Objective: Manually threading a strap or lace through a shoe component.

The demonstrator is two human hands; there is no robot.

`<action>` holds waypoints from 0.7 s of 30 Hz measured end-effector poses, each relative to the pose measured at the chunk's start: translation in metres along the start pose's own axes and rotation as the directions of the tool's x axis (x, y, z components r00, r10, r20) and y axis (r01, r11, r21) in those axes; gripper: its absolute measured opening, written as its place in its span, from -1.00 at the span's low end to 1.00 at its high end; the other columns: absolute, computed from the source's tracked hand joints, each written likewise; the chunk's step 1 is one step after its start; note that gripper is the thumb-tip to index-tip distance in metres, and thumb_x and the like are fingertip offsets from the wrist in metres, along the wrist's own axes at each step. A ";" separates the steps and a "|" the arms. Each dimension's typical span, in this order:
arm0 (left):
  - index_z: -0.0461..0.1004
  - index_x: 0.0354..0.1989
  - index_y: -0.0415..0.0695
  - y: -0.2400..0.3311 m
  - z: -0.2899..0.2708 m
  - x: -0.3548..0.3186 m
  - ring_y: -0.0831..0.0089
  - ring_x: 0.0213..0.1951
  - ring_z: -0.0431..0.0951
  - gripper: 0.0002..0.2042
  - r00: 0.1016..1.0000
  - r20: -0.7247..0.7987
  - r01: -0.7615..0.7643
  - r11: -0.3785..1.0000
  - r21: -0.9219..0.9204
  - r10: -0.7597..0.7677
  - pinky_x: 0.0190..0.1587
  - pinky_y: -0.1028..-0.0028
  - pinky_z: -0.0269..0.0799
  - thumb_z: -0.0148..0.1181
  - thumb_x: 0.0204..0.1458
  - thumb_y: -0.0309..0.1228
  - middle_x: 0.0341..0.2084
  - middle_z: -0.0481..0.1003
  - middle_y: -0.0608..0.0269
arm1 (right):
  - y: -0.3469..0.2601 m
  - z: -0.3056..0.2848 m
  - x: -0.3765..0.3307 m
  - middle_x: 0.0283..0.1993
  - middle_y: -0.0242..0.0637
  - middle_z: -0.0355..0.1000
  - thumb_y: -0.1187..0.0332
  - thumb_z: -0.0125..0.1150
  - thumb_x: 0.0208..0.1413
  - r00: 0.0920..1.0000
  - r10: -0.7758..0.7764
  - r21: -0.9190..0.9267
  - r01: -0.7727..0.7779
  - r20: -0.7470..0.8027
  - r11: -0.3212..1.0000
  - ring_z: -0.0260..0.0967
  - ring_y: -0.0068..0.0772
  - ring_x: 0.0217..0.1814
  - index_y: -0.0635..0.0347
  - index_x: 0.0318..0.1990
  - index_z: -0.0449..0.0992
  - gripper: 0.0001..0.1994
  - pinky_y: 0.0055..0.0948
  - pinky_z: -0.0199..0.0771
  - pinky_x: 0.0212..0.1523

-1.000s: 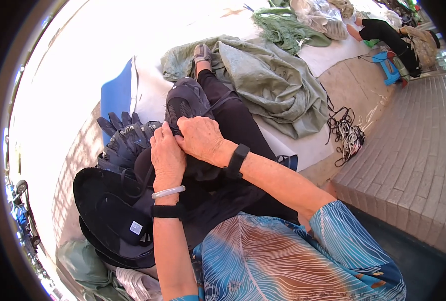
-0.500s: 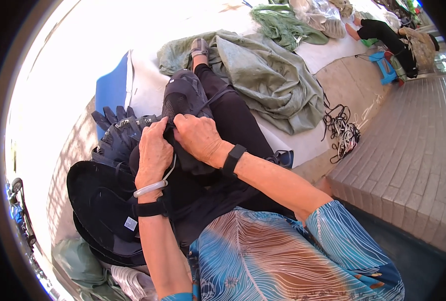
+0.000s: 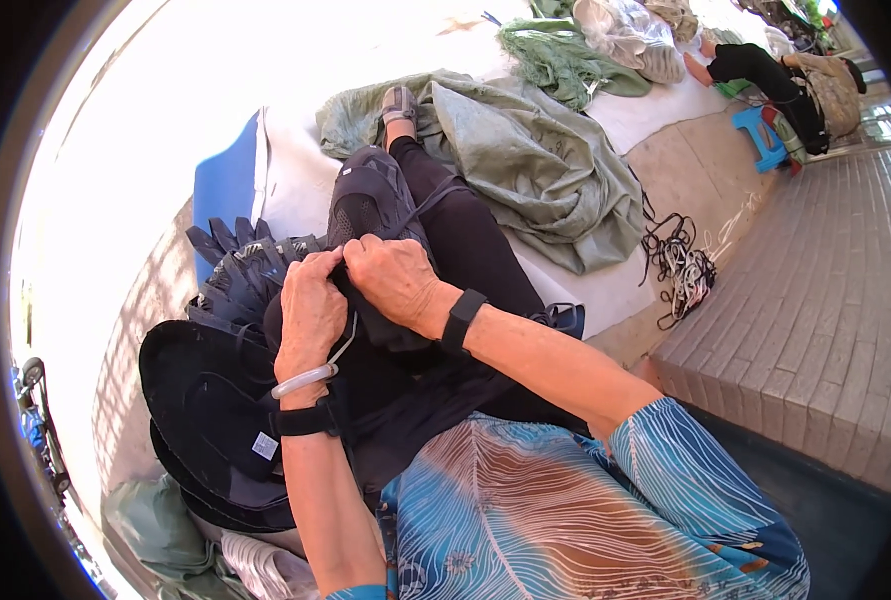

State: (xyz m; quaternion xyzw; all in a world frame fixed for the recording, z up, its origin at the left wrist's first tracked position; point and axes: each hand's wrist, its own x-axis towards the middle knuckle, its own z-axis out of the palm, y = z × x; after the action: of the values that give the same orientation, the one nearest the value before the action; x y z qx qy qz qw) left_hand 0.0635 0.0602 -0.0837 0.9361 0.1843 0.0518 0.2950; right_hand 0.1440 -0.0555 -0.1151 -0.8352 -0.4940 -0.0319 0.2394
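Observation:
A black shoe upper (image 3: 363,196) with a mesh front lies on my lap, its rounded toe pointing away from me. At its near edge my left hand (image 3: 312,300) pinches the dark fabric between thumb and fingertips. Right beside it my right hand (image 3: 395,283) is closed on the same upper, the two sets of fingertips almost meeting. A thin pale cord (image 3: 346,338) hangs below my left hand. What exactly lies between the fingertips is hidden. To the left, several similar black shoe uppers (image 3: 237,278) are stacked against my leg.
A black hat-like item (image 3: 205,410) lies at my left. Beyond my leg spreads a crumpled green sheet (image 3: 525,160). Tangled black and white laces (image 3: 687,270) lie at right, by a brick ledge (image 3: 795,330). Another person (image 3: 780,85) sits far right near a blue stool (image 3: 760,138).
Both hands have stayed on the shoe upper, with the fingertips shifting slightly. The whole view has moved a little; nothing has been let go.

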 end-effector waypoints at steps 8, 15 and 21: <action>0.45 -0.19 -0.20 0.010 0.005 0.000 -0.01 -0.15 0.47 -0.70 0.989 -0.090 0.107 0.985 -0.137 -0.120 -0.07 0.20 0.37 -0.08 -0.11 -0.72 -0.26 0.53 -0.05 | 0.003 -0.011 0.004 -0.42 -0.20 0.43 0.41 0.13 -0.05 0.996 -0.067 -0.002 0.067 0.052 0.998 0.49 -0.24 -0.43 0.22 -0.35 0.42 -0.88 -0.38 0.50 -0.46; 0.45 -0.20 -0.15 0.001 0.001 0.002 -0.01 -0.16 0.50 -0.67 0.995 -0.023 0.092 0.979 -0.182 -0.098 -0.09 0.20 0.39 -0.09 -0.13 -0.74 -0.30 0.53 -0.08 | -0.005 -0.009 -0.002 -0.44 -0.23 0.39 0.44 0.15 -0.10 0.999 0.035 -0.011 -0.035 0.017 0.999 0.49 -0.24 -0.45 0.25 -0.35 0.43 -0.87 -0.36 0.51 -0.47; 0.38 -0.16 -0.19 0.002 0.007 0.000 -0.03 -0.15 0.49 -0.68 0.985 -0.081 0.140 0.978 -0.155 -0.154 -0.08 0.18 0.38 -0.08 -0.12 -0.73 -0.29 0.51 -0.09 | 0.003 -0.011 0.012 -0.42 -0.15 0.45 0.44 0.13 -0.10 0.990 -0.110 -0.011 0.111 0.088 0.994 0.51 -0.17 -0.42 0.26 -0.39 0.45 -0.89 -0.30 0.52 -0.43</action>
State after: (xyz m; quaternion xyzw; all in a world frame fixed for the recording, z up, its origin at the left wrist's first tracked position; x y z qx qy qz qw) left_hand 0.0658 0.0548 -0.0885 0.8918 0.2623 0.0868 0.3582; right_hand 0.1544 -0.0515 -0.1031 -0.8091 -0.5492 -0.0124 0.2089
